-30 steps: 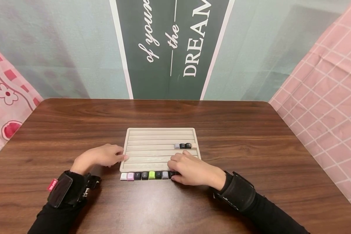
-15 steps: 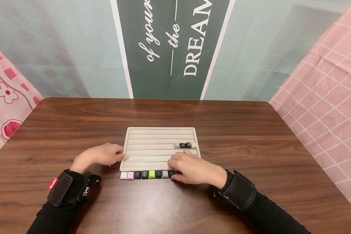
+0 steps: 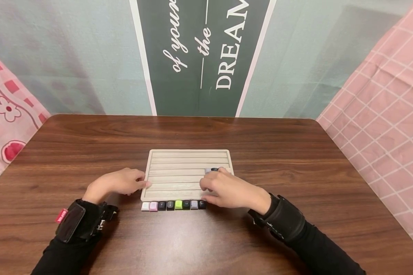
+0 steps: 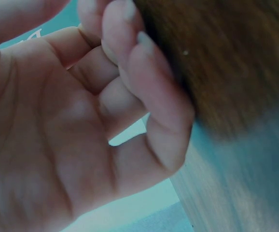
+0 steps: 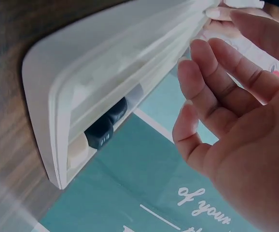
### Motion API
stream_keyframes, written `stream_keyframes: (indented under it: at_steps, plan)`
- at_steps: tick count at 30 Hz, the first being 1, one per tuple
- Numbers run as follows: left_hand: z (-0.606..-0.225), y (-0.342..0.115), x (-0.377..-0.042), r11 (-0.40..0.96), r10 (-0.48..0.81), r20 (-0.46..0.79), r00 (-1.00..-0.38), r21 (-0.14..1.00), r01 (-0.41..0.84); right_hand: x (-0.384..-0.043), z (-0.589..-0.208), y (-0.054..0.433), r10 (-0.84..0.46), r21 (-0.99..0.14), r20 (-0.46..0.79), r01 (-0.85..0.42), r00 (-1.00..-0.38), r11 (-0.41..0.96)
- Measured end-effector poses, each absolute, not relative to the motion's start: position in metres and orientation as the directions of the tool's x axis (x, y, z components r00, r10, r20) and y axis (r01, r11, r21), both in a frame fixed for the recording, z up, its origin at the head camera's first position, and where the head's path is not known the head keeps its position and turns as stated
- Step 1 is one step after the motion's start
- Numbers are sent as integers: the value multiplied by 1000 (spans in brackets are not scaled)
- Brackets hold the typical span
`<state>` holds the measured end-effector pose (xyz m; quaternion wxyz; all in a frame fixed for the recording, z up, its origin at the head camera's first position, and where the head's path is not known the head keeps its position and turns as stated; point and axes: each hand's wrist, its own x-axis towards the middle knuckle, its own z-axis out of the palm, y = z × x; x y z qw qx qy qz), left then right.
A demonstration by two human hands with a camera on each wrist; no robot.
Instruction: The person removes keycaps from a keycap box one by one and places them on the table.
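A cream slotted tray (image 3: 179, 172) lies on the table. My left hand (image 3: 124, 181) holds its left edge, the thumb over the rim and the other fingers bent beside it. Above the tray's lower right part is my right hand (image 3: 228, 189), its thumb and index fingertip apart with nothing between them. Along the tray's front edge runs a row of keycaps: white, pink, lime green (image 3: 178, 205), grey and several black, with a black keycap (image 3: 202, 204) at the right end. In one slot sit a grey keycap (image 3: 208, 171), two black keycaps (image 5: 100, 133) and a beige keycap (image 5: 77, 151).
The brown wooden table (image 3: 296, 160) stretches out around the tray. Behind it hangs a green cloth (image 3: 199, 76) with white lettering, and pink patterned cloths (image 3: 392, 114) stand at both sides.
My right hand has moved slightly up and right, away from the front row's right end, uncovering the black keycap there. It now partly covers the keycaps in the slot. The left hand stays put.
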<state>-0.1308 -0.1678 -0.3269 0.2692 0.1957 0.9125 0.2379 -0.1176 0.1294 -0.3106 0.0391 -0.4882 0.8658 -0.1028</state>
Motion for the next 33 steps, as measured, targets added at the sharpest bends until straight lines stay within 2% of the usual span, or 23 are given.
stream_keyframes:
  at_steps: [15,33]
  plan:
    - [-326,-167,-129,813,477,-393,-786,537,225,-131,-301,133,-811,-176,113,-815,-574,552]
    - [-327,-168,-131,817,471,-393,-790,531,224,-149,-301,131,-753,-206,46,-744,-656,636]
